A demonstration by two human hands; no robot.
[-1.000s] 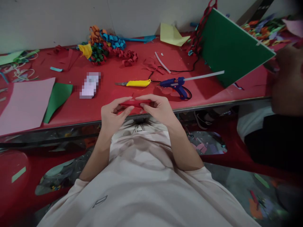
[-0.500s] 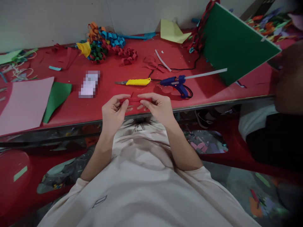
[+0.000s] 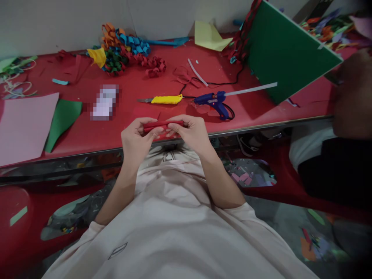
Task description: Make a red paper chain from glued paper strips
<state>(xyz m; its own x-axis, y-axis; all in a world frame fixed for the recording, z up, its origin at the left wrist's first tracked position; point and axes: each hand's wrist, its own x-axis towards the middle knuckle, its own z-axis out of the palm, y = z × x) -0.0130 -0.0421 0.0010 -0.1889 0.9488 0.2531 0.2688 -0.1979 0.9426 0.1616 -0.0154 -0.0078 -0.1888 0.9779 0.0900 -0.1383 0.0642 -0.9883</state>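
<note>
A narrow roll of red paper (image 3: 159,124) stretches level between my two hands, just above the table's front edge. My left hand (image 3: 138,135) pinches its left end, with the thumb along the near side. At the other end, my right hand (image 3: 190,130) grips it between thumb and fingers. Beyond the roll lies a yellow utility knife (image 3: 166,99), its blade out to the left. A blue glue gun (image 3: 212,100) lies to the right of the knife, a long white glue stick (image 3: 251,89) jutting from its back.
Curled paper chains (image 3: 136,58) heap along the wall. A green board (image 3: 287,50) leans at the right, near a person (image 3: 331,155). Pink paper (image 3: 26,130), green paper (image 3: 62,120) and a blurred-out phone-like object (image 3: 104,102) lie left on the red table (image 3: 116,135).
The red paper now shows as a fuller roll between my hands. My left thumb has shifted right along it. The whole view has slid slightly.
</note>
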